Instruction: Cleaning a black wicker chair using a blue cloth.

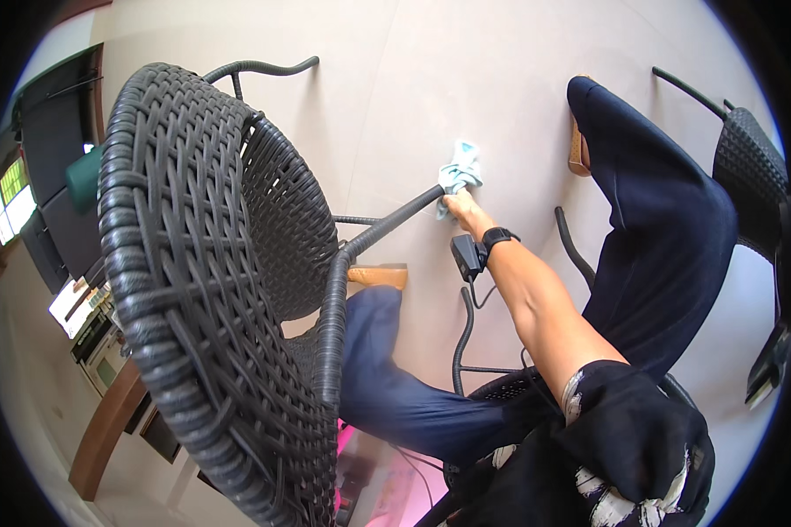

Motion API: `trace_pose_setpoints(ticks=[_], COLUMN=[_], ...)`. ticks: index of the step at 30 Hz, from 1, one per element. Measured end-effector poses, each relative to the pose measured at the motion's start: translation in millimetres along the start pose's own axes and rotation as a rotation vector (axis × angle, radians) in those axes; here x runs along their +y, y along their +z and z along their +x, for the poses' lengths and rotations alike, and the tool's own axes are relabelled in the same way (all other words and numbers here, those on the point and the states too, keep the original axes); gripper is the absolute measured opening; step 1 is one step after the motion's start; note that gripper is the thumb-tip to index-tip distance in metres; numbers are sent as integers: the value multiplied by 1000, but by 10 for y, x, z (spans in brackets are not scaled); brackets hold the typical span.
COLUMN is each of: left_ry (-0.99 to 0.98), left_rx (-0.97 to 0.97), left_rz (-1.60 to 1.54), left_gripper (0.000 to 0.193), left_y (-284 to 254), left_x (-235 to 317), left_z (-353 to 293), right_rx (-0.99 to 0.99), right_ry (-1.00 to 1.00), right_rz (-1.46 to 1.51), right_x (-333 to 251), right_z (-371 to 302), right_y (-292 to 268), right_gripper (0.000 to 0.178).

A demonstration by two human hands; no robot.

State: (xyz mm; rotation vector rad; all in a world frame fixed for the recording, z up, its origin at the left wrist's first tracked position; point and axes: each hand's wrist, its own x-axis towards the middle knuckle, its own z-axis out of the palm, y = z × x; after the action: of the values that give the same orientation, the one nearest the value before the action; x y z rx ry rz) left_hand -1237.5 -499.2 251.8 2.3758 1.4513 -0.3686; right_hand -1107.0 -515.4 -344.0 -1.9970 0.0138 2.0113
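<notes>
My right hand reaches out from the lower right, fingers closed round a pale blue and white cloth. The cloth is bunched against the end of a leg of a dark woven chair. That chair stands tipped on my left, its woven back toward me. Part of the cloth hangs below the leg's end. A black band and a small black box with a cable sit at my right wrist. My left hand is out of view, perhaps behind the chair.
Pale tiled floor lies beneath. My knees, in dark blue trousers, are spread either side. Another dark woven chair stands at the far right. A wooden edge and dark furniture are at the left. Pink light glows at the bottom.
</notes>
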Motion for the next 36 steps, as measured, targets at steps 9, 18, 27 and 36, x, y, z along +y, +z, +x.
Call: trace_pose_setpoints(ticks=[9,18,27,36], left_ry=[22,-2,37,305], left_rx=[154,463,735,927], left_rz=[71,125,18,-24], left_gripper=[17,53,41,56], left_y=[124,395,353,30], left_x=[33,90,274,-56], left_z=[-98,68,621,249], right_rx=[-531,-846,-563,-145], right_ry=[-76,-560,-1095,-1424], right_rz=[1223,361,-30,-142], right_x=[-343,-807,-1095,-1859], right_z=[-1293,-2627,-4483,-4228], right_y=[550,208,-213,-439], right_gripper=[24,26,31,46])
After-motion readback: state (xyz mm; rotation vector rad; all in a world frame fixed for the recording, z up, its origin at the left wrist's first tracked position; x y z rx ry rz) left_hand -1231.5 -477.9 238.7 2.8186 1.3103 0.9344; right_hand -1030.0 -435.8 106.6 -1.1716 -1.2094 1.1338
